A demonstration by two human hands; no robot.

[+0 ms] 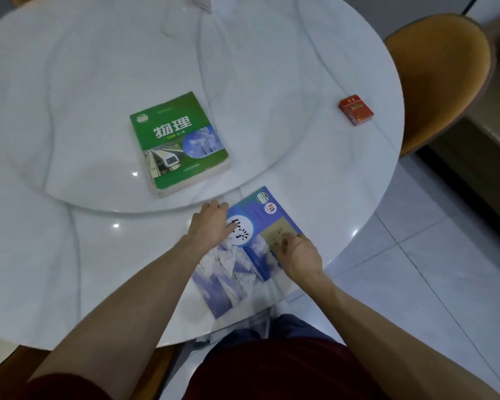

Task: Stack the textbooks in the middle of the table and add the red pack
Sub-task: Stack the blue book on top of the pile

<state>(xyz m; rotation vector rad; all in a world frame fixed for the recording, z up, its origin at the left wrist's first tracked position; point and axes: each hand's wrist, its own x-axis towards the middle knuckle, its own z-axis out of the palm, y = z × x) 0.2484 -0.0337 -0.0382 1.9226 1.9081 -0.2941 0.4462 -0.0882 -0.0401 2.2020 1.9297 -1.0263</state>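
A green textbook lies flat on the raised round turntable in the middle of the white table. A blue textbook lies at the table's near edge, in front of me. My left hand grips its left edge near the top corner, fingers curled over the side. My right hand holds its right edge, thumb pressed on the cover. The book seems to rest on the table. A small red pack sits alone near the table's right edge, far from both hands.
The round white marble table fills most of the view. An orange-brown chair stands just beyond its right edge. Pale tiled floor lies to the right. Something white sits at the table's far edge.
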